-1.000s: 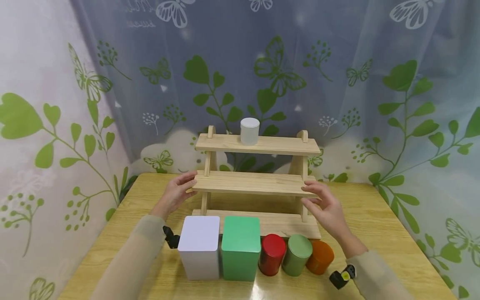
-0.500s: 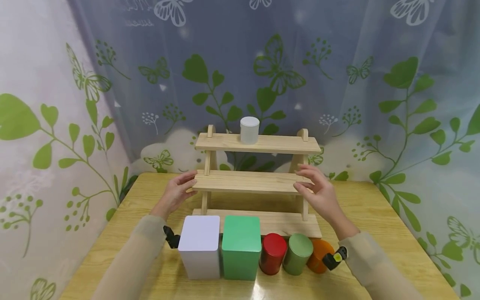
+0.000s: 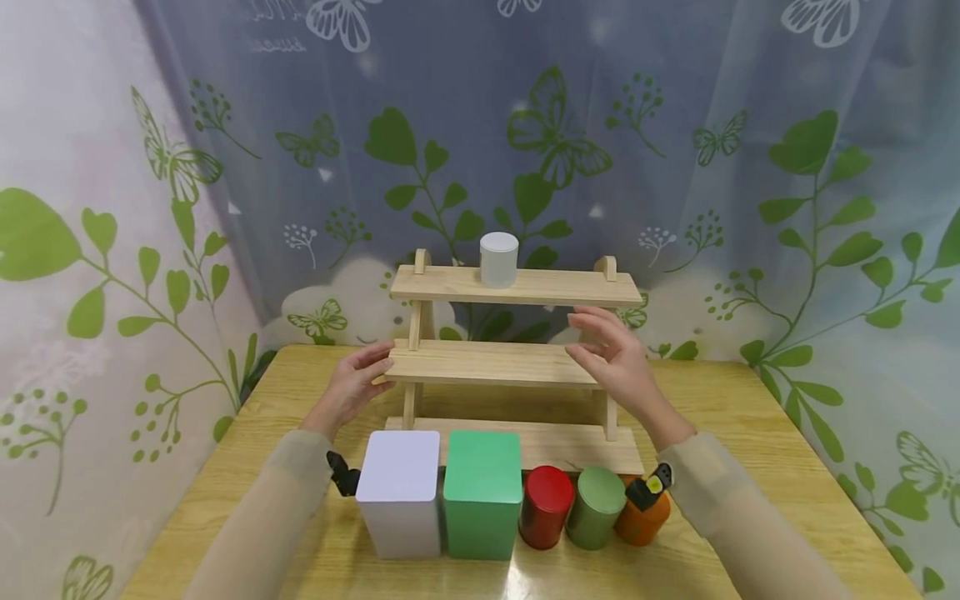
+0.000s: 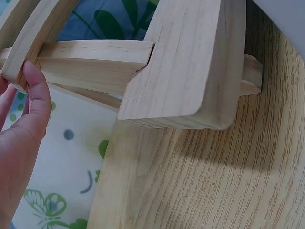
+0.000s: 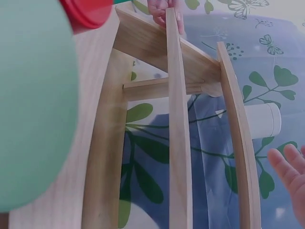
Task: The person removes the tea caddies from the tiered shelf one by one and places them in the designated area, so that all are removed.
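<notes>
A three-tier wooden display stand (image 3: 480, 363) stands on the table. My left hand (image 3: 352, 385) grips the left end of its middle shelf; the left wrist view shows the fingers (image 4: 37, 86) around that board end. My right hand (image 3: 618, 362), fingers spread and holding nothing, hovers in front of the middle shelf's right part, just below the top shelf. On the top shelf stands a white cylindrical can (image 3: 498, 260), left of centre. From the right wrist, the right fingertips (image 5: 276, 160) show apart from the top board and the white can (image 5: 262, 120).
Before the stand, in a row, are a white box (image 3: 399, 500), a green box (image 3: 482, 500), a red can (image 3: 546, 507), a light green can (image 3: 596, 508) and an orange can (image 3: 641, 521), partly covered by the right wrist camera. A patterned curtain (image 3: 480, 150) hangs behind.
My right hand has moved left and upward, from the middle shelf's right end towards the top shelf. The left hand keeps its grip, and the stand and cans stay put.
</notes>
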Demonstrator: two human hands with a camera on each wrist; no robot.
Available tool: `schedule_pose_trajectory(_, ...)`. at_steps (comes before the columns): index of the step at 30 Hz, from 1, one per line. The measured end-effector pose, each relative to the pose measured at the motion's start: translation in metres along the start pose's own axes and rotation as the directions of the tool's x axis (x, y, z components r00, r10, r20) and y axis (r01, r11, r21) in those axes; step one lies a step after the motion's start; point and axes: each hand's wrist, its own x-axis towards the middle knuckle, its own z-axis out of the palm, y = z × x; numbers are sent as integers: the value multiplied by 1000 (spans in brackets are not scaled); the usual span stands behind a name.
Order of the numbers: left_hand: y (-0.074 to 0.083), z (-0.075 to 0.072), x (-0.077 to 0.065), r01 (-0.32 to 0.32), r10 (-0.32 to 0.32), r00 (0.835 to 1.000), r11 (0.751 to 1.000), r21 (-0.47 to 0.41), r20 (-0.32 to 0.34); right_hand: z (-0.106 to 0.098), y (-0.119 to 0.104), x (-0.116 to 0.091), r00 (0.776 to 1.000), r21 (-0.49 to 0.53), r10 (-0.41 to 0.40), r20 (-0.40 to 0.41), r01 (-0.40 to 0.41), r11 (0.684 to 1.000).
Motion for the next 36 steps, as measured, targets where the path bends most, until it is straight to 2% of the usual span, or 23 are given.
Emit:
schedule_pose_trajectory(5, -3, -2, -1, -51, 51, 999, 999, 2, 16, 5, -2, 11, 1000, -25, 16, -5, -16, 1000)
schedule_pose_trajectory(10, 0, 0, -1, -9, 10, 1000, 1000, 5, -13, 8, -1, 22, 998, -42, 65, -9, -65, 997)
schedule_pose_trajectory(15, 0, 1, 0, 30, -30, 999, 1000, -6, -27, 11, 1, 33, 997, -23, 78, 7, -78, 997)
schedule_pose_trajectory(24, 2, 2, -1, 20, -21, 999, 999, -26, -29, 19, 3, 53, 996, -62, 92, 4, -92, 994)
schedule_pose_trajectory(30, 2, 1, 0, 19, -19, 1000, 1000, -19, -15, 26, 7, 64, 992, -35, 128, -19, -128, 991)
schedule_pose_trajectory(36, 0, 1, 1, 17, -18, 999, 1000, -15, -26, 33, 32, 77, 985, 2, 164, -59, -164, 986)
